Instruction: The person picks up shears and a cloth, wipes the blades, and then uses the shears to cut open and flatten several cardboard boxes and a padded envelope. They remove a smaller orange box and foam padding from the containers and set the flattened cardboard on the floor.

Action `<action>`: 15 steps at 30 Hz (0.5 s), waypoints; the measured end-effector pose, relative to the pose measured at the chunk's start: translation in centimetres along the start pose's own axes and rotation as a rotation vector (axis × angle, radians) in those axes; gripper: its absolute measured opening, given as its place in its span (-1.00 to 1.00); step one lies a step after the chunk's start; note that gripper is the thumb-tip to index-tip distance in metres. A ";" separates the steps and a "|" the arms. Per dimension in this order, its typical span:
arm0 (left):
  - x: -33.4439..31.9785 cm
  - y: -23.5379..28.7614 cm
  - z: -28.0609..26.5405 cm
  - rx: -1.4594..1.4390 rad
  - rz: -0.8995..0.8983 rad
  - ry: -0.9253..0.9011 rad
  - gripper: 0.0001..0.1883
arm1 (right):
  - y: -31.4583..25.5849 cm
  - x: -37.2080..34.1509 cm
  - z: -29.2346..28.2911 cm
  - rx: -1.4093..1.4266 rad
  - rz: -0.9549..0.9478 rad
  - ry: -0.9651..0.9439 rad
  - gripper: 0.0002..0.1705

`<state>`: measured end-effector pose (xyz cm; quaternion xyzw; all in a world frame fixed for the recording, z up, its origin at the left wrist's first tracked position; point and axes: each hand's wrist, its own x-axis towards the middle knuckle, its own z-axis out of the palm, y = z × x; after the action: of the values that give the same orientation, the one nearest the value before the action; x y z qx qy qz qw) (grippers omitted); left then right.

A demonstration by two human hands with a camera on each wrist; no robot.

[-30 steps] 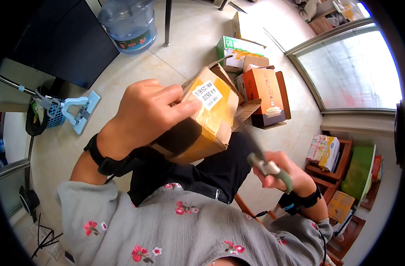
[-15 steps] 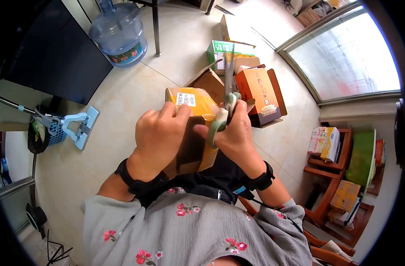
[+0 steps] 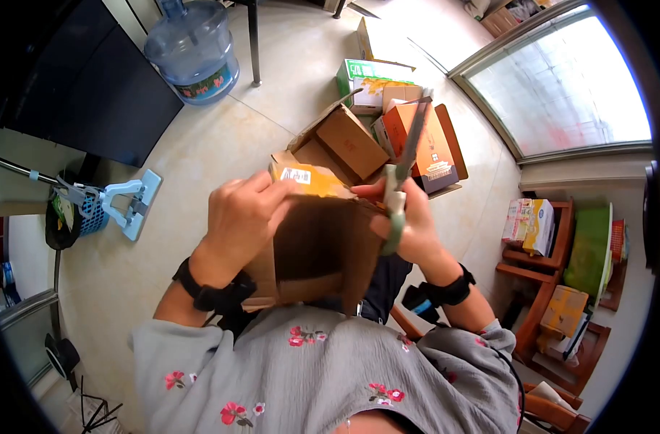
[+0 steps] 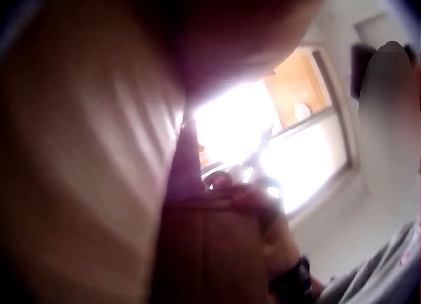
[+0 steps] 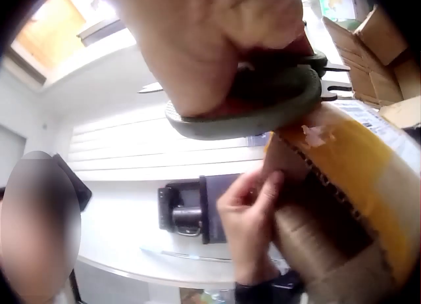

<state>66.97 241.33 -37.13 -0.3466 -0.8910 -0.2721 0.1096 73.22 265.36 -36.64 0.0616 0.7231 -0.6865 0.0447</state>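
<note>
An open cardboard box (image 3: 312,282) with yellow tape and a white label (image 3: 296,176) is above the lap, its hollow inside facing the body. The left hand (image 3: 243,224) pinches its upper left edge. At the upper right corner the right hand (image 3: 413,224) grips green-handled scissors (image 3: 393,210), blades upward, and its fingers touch the cardboard. In the right wrist view the scissors' green handle (image 5: 243,128) loops round the right hand (image 5: 191,47), above the taped box (image 5: 368,156); the left hand (image 5: 247,215) pinches a cardboard edge. The left wrist view is blurred.
Beyond the held box, an open brown box (image 3: 351,141), an orange box (image 3: 416,134) and a green-white box (image 3: 373,79) lie on the floor (image 3: 178,181). A water bottle (image 3: 199,58) stands upper left. Wooden chairs (image 3: 521,318) are at right.
The held box has tipped so its hollow inside faces the body. The right hand has shifted right, and the scissor blades lean further right. Earlier, that hand came in from the lower right.
</note>
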 end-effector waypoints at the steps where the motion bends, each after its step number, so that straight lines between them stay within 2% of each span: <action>1: -0.5 1.3 -0.6 -0.011 -0.001 -0.035 -0.79 | -0.8 -0.2 -0.4 -0.141 0.012 -0.034 -0.58; 2: -0.3 2.0 -0.6 -0.070 0.077 0.074 -0.89 | -0.9 -0.4 -0.2 -0.142 0.022 -0.036 -0.60; 4: -0.2 1.7 -1.1 -0.025 0.094 0.124 -0.86 | -1.3 -1.0 0.0 -0.151 0.038 -0.031 -0.63; 7: -1.3 0.0 -1.1 0.022 0.134 0.203 -0.76 | -1.7 -1.7 0.0 0.074 0.094 0.045 -0.67; 10: -1.4 -0.7 -1.5 0.032 0.111 0.154 -0.61 | -2.0 -2.3 -0.1 0.136 0.131 0.071 -0.71; 11: -1.2 -0.4 -1.8 0.079 0.041 0.096 -0.53 | -2.0 -2.2 0.0 0.155 0.140 0.079 -0.71; 13: -1.4 -0.6 -0.4 0.118 0.107 0.119 -0.51 | -1.9 -1.8 0.8 0.198 0.156 0.095 -0.72; 15: -1.4 -1.3 0.5 0.181 0.197 0.137 -0.54 | -2.5 -1.6 1.6 0.113 0.052 0.065 -0.72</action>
<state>67.15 240.02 -38.60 -0.4016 -0.8639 -0.2019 0.2272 74.41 263.55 -34.02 0.1049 0.6823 -0.7226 0.0356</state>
